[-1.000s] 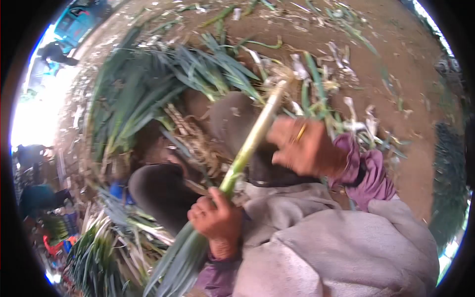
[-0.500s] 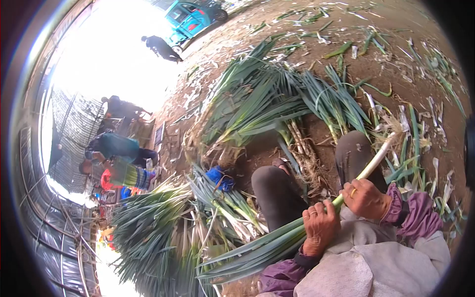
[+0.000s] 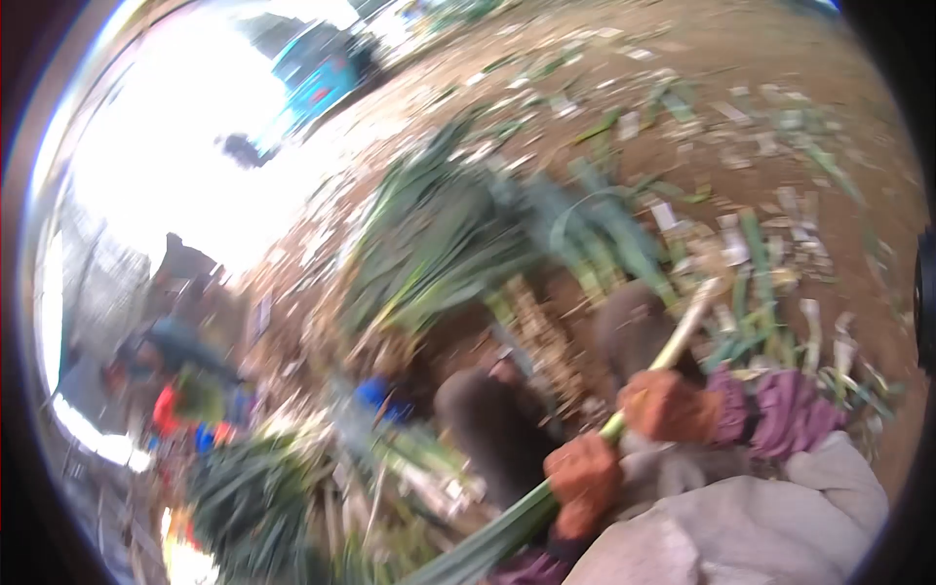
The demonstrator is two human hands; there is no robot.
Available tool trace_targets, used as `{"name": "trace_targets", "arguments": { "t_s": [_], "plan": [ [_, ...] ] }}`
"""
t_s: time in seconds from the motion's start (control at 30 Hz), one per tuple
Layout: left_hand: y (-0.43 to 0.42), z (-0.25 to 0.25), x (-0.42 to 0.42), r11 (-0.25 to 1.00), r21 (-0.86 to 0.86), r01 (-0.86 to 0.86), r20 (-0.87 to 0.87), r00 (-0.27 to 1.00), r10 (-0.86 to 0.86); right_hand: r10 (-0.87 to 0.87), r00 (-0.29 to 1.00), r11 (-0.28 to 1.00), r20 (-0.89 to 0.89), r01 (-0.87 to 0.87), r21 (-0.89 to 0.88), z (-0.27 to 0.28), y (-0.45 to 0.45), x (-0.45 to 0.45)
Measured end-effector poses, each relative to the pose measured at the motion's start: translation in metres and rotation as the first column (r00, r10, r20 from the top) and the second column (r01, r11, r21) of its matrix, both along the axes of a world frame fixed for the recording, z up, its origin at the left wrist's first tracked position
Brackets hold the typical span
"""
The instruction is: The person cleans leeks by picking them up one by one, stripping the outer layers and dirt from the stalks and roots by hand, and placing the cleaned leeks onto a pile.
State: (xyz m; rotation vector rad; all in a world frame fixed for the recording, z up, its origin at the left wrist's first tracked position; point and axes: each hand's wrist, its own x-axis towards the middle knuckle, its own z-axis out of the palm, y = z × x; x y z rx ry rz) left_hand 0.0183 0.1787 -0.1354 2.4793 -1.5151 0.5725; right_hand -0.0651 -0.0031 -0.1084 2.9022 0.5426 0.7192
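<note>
A long leek (image 3: pixel 687 322) lies diagonally across my lap, its pale root end up to the right and its green leaves down to the left. My left hand (image 3: pixel 585 475) is wrapped round the stalk where it turns green. Just above it, my right hand (image 3: pixel 670 406) is closed on the paler part of the same stalk. Both hands are blurred by motion. Beyond my knees lies a heap of untrimmed leeks (image 3: pixel 439 234). Another pile of leeks (image 3: pixel 253 507) is at the lower left.
Peeled leaves and scraps (image 3: pixel 682 107) litter the dirt ground. A blue cloth-like item (image 3: pixel 382 400) lies between the piles. At the far left a person (image 3: pixel 180 351) is bent over, blurred. A blue vehicle (image 3: pixel 317 78) stands at the back left.
From one second ago, my right hand has closed on the stalk. Since half a second ago, the view has shifted and blurred, while both hands remain on the leek.
</note>
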Motion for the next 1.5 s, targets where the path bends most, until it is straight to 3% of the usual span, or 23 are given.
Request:
{"name": "trace_targets", "arguments": {
  "t_s": [0.07,0.1,0.13,0.23,0.33,0.37,0.43,0.47,0.53,0.6,0.67,0.7,0.77,0.8,0.83,0.87,1.03,1.13,1.2,1.27,1.37,1.43,1.5],
  "plan": [
    [-0.002,-0.003,0.002,0.999,-0.037,0.021,0.047,0.999,-0.019,-0.114,0.993,0.993,0.016,0.113,0.042,0.009,0.001,-0.005],
    [-0.004,-0.001,0.000,0.998,-0.054,0.021,0.058,0.998,-0.018,-0.144,0.989,0.979,0.023,0.139,0.148,0.009,0.001,-0.006],
    [-0.006,0.000,-0.002,0.997,-0.057,0.044,0.061,0.997,-0.041,-0.160,0.986,0.954,0.036,0.145,0.264,0.006,0.001,-0.008],
    [-0.003,0.004,-0.003,0.998,-0.024,0.062,0.077,0.995,-0.060,-0.223,0.958,0.914,0.180,0.141,0.381,-0.002,-0.002,-0.003],
    [-0.002,0.004,-0.007,0.996,-0.051,0.079,0.096,0.993,-0.073,-0.168,0.985,0.883,0.038,0.134,0.449,-0.003,-0.010,-0.012],
    [-0.002,0.003,-0.007,0.995,-0.056,0.087,0.119,0.990,-0.080,-0.243,0.969,0.563,-0.054,0.186,0.805,-0.009,-0.006,-0.010],
    [-0.003,0.004,-0.008,0.994,-0.065,0.090,0.137,0.987,-0.081,-0.241,0.970,0.370,-0.042,0.132,0.919,-0.011,-0.018,-0.007],
    [-0.004,0.007,-0.009,0.996,-0.052,0.076,0.135,0.989,-0.068,-0.286,0.955,0.347,-0.074,0.175,0.921,-0.003,-0.024,-0.012],
    [-0.002,0.013,-0.014,0.999,0.029,0.037,0.100,0.994,-0.040,-0.156,0.969,-0.291,-0.189,0.137,0.947,0.012,-0.032,-0.019],
    [-0.002,0.011,-0.013,0.999,0.036,0.018,0.078,0.997,-0.021,-0.192,0.971,-0.394,-0.144,0.058,0.917,0.013,-0.050,-0.028],
    [-0.004,0.013,-0.013,0.999,0.039,-0.036,0.017,0.999,0.035,-0.348,0.936,-0.052,-0.061,0.045,0.998,0.003,-0.073,-0.036],
    [-0.004,0.012,-0.012,0.997,0.049,-0.055,0.019,0.998,0.054,-0.373,0.927,0.036,-0.022,0.038,0.999,0.008,-0.079,-0.043],
    [-0.007,0.010,-0.010,0.995,0.060,-0.080,0.022,0.997,0.079,-0.400,0.917,0.396,0.011,0.162,0.904,0.008,-0.085,-0.055],
    [-0.009,0.009,-0.009,0.993,0.071,-0.091,0.024,0.996,0.089,-0.412,0.911,0.556,0.026,0.228,0.799,0.008,-0.088,-0.062],
    [-0.009,0.009,-0.009,0.992,0.081,-0.099,0.024,0.995,0.098,-0.449,0.892,0.745,0.059,0.337,0.575,0.008,-0.091,-0.070],
    [-0.009,0.009,-0.009,0.990,0.089,-0.108,0.024,0.994,0.106,-0.451,0.888,0.852,0.087,0.399,0.339,0.004,-0.096,-0.078],
    [-0.007,0.011,-0.014,0.979,0.162,-0.126,-0.021,0.991,0.131,-0.552,0.832,0.833,0.053,0.548,0.074,-0.020,-0.139,-0.113],
    [-0.003,0.009,-0.014,0.979,0.179,-0.101,-0.043,0.993,0.110,-0.681,0.730,0.713,0.057,0.679,-0.173,-0.028,-0.187,-0.147],
    [-0.003,0.010,-0.019,0.987,0.156,-0.033,-0.019,0.999,0.036,-0.914,0.392,0.403,-0.104,0.908,-0.116,-0.026,-0.221,-0.166],
    [-0.003,0.010,-0.021,0.991,0.134,-0.014,-0.019,1.000,0.017,-0.947,-0.116,-0.036,-0.300,0.964,-0.262,-0.037,-0.268,-0.192],
    [-0.001,0.005,-0.013,0.992,0.125,-0.028,-0.061,0.998,0.035,-0.928,-0.083,-0.021,-0.363,0.985,-0.172,-0.042,-0.263,-0.206],
    [0.000,0.003,-0.009,0.991,0.129,-0.017,-0.097,0.995,0.030,-0.958,0.250,0.262,-0.141,0.962,-0.071,-0.064,-0.236,-0.201],
    [-0.003,0.008,-0.009,0.988,0.151,-0.041,-0.145,0.987,0.064,-0.818,0.283,0.142,-0.500,0.943,0.301,-0.059,-0.206,-0.174]
  ]
}}
